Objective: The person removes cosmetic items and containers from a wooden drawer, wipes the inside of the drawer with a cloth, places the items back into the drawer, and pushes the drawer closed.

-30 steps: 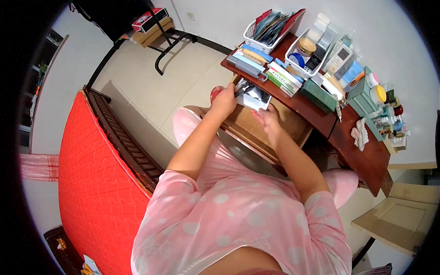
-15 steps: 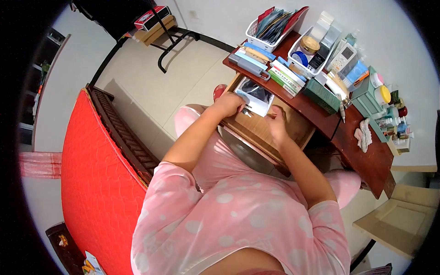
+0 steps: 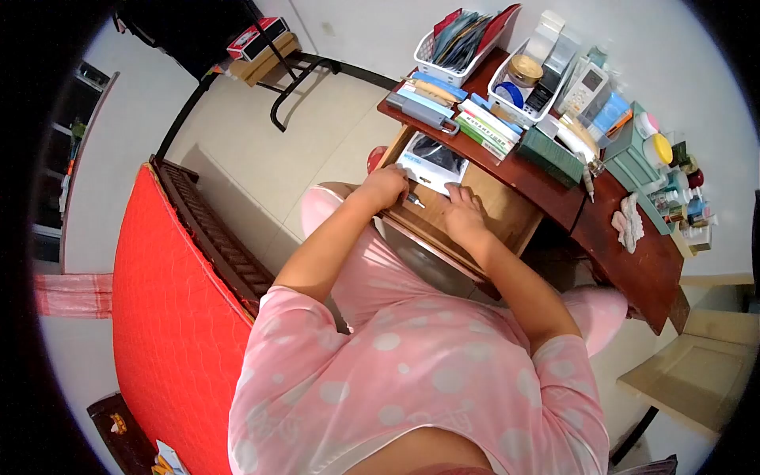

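A white package [image 3: 434,176] with a dark window lies at the far end of the pulled-out wooden drawer [image 3: 500,207]. My left hand [image 3: 385,188] is closed at the package's near left corner, fingers curled down; what they grip, if anything, is hidden. Just beside those fingertips is a small silvery piece [image 3: 416,200], too small to name. My right hand [image 3: 463,214] reaches over the drawer with its fingers stretched out, the fingertips at the package's near right edge.
Above the drawer, the dark red desk [image 3: 546,190] carries boxes [image 3: 484,131], a grey case [image 3: 422,113], white baskets [image 3: 447,73], a remote control [image 3: 586,89] and a green organizer [image 3: 633,154]. A red-covered bed [image 3: 182,317] stands at left. The drawer's front lies over my lap.
The package has turned a little and sits flatter in the drawer. My right hand has lowered, its fingers straightening at the package's edge. My left hand has shifted slightly left.
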`<act>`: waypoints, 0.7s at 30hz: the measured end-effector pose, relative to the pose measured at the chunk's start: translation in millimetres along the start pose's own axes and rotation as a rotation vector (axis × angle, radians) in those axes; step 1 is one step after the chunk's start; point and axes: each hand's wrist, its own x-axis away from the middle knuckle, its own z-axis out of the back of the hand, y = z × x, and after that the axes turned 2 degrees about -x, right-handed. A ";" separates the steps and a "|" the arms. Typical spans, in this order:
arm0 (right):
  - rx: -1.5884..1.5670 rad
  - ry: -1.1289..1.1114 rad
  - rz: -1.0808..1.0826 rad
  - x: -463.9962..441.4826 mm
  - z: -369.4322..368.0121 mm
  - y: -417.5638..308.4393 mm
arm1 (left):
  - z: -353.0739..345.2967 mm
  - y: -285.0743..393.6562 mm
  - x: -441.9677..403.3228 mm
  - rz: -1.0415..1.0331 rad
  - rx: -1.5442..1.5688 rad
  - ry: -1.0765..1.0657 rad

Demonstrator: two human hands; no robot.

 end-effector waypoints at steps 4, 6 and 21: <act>-0.043 -0.023 0.016 8.2 10.2 -1.3 | -1.8 8.6 2.3 0.063 -0.039 0.083; -0.068 -0.022 0.037 8.4 11.8 2.7 | 2.0 12.9 2.1 0.077 -0.035 0.083; -0.236 0.272 0.085 37.4 129.7 27.8 | 100.0 97.5 -44.8 -0.213 0.178 0.485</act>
